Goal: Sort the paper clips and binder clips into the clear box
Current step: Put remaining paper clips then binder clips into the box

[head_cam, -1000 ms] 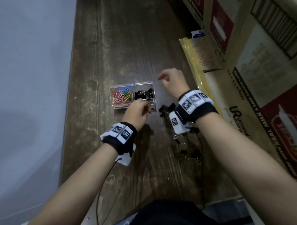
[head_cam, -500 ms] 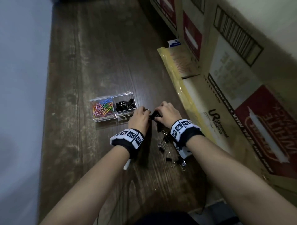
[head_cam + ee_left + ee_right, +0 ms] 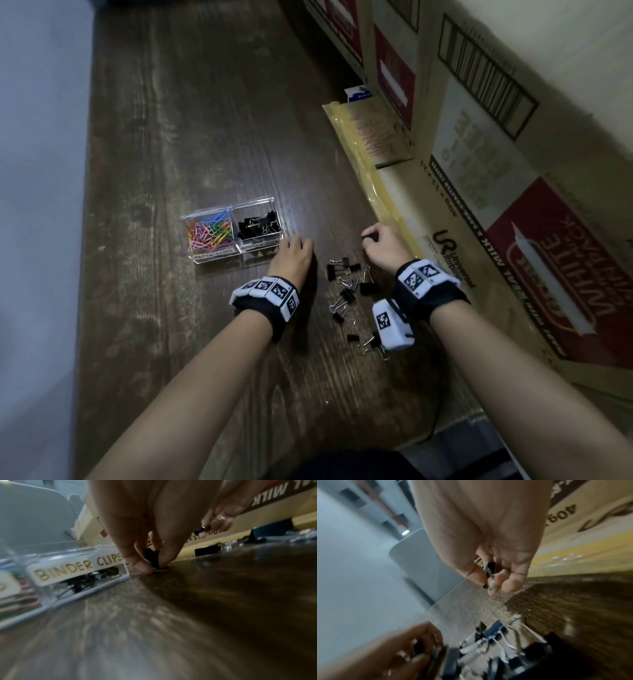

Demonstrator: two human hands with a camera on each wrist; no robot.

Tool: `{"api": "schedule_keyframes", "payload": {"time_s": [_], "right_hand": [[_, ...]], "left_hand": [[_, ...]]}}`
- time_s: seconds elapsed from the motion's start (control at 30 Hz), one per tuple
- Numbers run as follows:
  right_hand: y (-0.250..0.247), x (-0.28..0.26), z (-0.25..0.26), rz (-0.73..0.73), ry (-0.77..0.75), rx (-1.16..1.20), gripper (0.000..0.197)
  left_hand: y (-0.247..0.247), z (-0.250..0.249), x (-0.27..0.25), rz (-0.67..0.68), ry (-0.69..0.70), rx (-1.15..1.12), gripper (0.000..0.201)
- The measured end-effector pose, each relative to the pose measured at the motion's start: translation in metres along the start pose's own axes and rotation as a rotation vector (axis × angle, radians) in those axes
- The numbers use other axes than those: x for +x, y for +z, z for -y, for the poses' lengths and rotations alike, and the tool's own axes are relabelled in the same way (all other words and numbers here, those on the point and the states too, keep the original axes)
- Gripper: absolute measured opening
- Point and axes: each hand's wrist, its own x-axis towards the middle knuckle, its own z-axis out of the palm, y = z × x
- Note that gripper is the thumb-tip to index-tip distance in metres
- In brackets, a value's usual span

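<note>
The clear box (image 3: 236,209) sits on the dark wooden table, coloured paper clips (image 3: 208,231) in its left half and black binder clips (image 3: 257,224) in its right half, labelled BINDER CLIPS (image 3: 78,567). My left hand (image 3: 293,250) is right beside the box's right end and pinches a black binder clip (image 3: 153,558) against the table. My right hand (image 3: 380,245) is raised near the cardboard and pinches another black binder clip (image 3: 489,568). Several loose binder clips (image 3: 349,291) lie between my wrists.
Large cardboard boxes (image 3: 513,171) line the right side, with a yellow plastic-wrapped flat pack (image 3: 370,144) at their foot. The table's left edge (image 3: 87,205) borders a pale floor. A cable runs along the table near my body.
Both hands were together over the loose pile; now they have parted, the left going toward the box's right end and the right toward the cardboard, each with a clip.
</note>
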Motion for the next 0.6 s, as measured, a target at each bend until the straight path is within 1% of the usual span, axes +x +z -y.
{"api": "schedule_keyframes", "payload": {"time_s": [0.03,0.1,0.17,0.23,0.3,0.33,0.37,0.43,0.53,0.6], "right_hand": [[0.002,-0.004,0.001,0.011,-0.023,-0.096,0.023],[0.007,-0.013,0.006,0.091,-0.065,-0.27,0.03],[0.015,-0.024,0.012,0.155,-0.139,-0.481,0.029],[0.024,-0.031,0.017,0.162,-0.289,-0.675,0.029],[0.03,-0.035,0.021,0.149,-0.415,-0.839,0.04],[0.031,-0.035,0.021,0.14,-0.441,-0.872,0.043],[0.033,-0.033,0.02,0.136,-0.444,-0.874,0.042],[0.035,-0.032,0.016,0.137,-0.441,-0.856,0.037],[0.036,-0.035,0.016,0.153,-0.434,-0.832,0.034],[0.032,-0.037,0.028,0.147,-0.407,-0.718,0.033]], "left_hand": [[0.0,0.003,-0.004,0.006,-0.013,-0.042,0.038],[-0.007,0.009,-0.01,0.027,-0.032,-0.137,0.033],[-0.019,0.015,-0.015,0.019,-0.028,-0.218,0.025],[-0.034,0.023,-0.019,-0.08,-0.034,-0.328,0.022],[-0.05,0.035,-0.021,-0.244,-0.079,-0.418,0.02],[-0.058,0.042,-0.021,-0.314,-0.115,-0.437,0.02],[-0.064,0.049,-0.02,-0.35,-0.158,-0.445,0.021],[-0.073,0.062,-0.015,-0.325,-0.243,-0.463,0.024],[-0.078,0.071,-0.009,-0.233,-0.305,-0.505,0.033],[-0.081,0.074,-0.01,-0.258,-0.317,-0.521,0.035]]}}
